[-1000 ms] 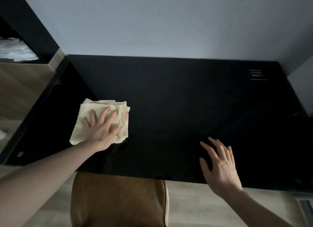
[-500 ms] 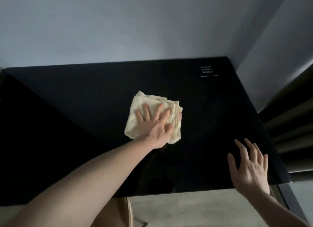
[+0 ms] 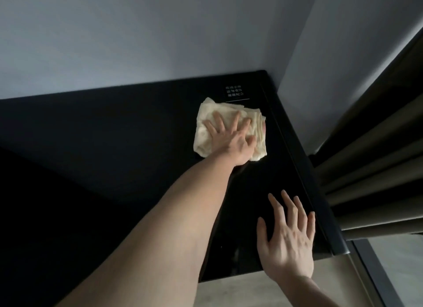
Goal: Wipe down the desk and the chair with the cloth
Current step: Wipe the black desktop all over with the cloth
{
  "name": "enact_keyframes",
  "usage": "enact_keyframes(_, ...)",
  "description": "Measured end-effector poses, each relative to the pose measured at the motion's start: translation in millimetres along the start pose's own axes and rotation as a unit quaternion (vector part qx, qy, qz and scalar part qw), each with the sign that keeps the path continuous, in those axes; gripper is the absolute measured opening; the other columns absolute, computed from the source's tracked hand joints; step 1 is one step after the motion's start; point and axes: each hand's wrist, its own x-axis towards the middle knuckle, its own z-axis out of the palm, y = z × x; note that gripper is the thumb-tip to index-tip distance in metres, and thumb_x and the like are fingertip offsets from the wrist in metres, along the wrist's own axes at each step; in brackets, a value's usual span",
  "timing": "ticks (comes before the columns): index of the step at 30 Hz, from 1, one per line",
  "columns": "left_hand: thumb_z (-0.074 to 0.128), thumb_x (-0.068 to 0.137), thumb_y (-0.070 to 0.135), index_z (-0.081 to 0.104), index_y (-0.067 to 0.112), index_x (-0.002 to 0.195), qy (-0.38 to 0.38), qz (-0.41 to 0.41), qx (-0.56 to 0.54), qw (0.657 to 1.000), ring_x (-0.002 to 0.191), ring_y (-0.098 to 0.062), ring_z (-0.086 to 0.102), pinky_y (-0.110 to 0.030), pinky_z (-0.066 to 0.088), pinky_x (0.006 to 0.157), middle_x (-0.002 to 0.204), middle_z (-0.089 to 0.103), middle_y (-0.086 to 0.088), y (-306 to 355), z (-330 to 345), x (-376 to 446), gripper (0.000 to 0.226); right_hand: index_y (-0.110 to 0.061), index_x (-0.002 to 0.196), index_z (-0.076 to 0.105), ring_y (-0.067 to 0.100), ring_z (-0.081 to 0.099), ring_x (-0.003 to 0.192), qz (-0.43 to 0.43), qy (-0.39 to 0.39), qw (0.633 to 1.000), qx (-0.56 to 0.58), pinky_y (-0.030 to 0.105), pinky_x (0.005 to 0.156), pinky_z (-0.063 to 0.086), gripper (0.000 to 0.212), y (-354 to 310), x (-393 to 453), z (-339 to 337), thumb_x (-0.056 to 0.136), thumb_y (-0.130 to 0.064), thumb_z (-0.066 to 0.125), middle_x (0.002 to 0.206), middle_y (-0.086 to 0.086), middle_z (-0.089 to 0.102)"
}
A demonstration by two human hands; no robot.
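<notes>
— Dark desk point(image 3: 137, 146) against a pale wall point(image 3: 137, 31), curtains point(image 3: 366, 157) off our right side; where's our cloth?

— Our cloth point(image 3: 206, 114) lies flat near the far right corner, under our left hand point(image 3: 231, 139), fingers spread and pressing down on it. Our right hand point(image 3: 288, 240) rests flat near the front edge, fingers apart, holding nothing.

— Which way from here?

— We judge the desk's right edge is just beside the cloth, so the untouched stretch lies to our left. Left hand is the one on it.

— Any writing?

— White label point(image 3: 237, 92) just beyond the cloth, too blurred for us to read

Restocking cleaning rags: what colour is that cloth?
Pale cream cloth, plain, seen in the head view.
</notes>
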Motion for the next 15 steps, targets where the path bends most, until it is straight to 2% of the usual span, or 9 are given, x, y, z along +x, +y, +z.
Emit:
enact_keyframes(2,0.01,0.107,0.062,-0.004,0.042,0.169,0.0,0.009,-0.001,1.0,0.154,-0.057,-0.025,-0.076,-0.019,0.119,0.177,-0.02,0.006,10,-8,18,0.066,-0.028,0.159,0.046,0.028,0.019,0.163,-0.006,0.002,1.0,-0.002,0.06,0.131,0.011,0.064,0,0,1,0.1,-0.053,0.044,0.169,0.001,0.036)
enact_keyframes(8,0.018,0.106,0.065,0.003,0.045,0.166,-0.012,0.019,0.018,1.0,0.157,-0.055,-0.015,-0.074,-0.008,0.122,0.177,-0.011,0.008,21,-9,37,0.065,-0.028,0.159,0.045,0.03,0.018,0.163,-0.006,-0.014,1.0,-0.005,0.06,0.132,0.007,0.064,3,1,2,0.1,-0.054,0.041,0.171,0.001,0.034)
enact_keyframes(15,0.011,0.107,0.067,-0.009,0.046,0.167,-0.057,0.157,0.053,0.985,0.156,-0.042,-0.033,-0.067,-0.016,0.125,0.173,-0.028,0.017,7,8,-24,0.067,-0.025,0.158,0.048,0.032,0.021,0.162,-0.004,-0.023,1.0,-0.002,0.064,0.13,0.013,0.065,0,1,-3,0.099,-0.052,0.044,0.169,0.003,0.037)
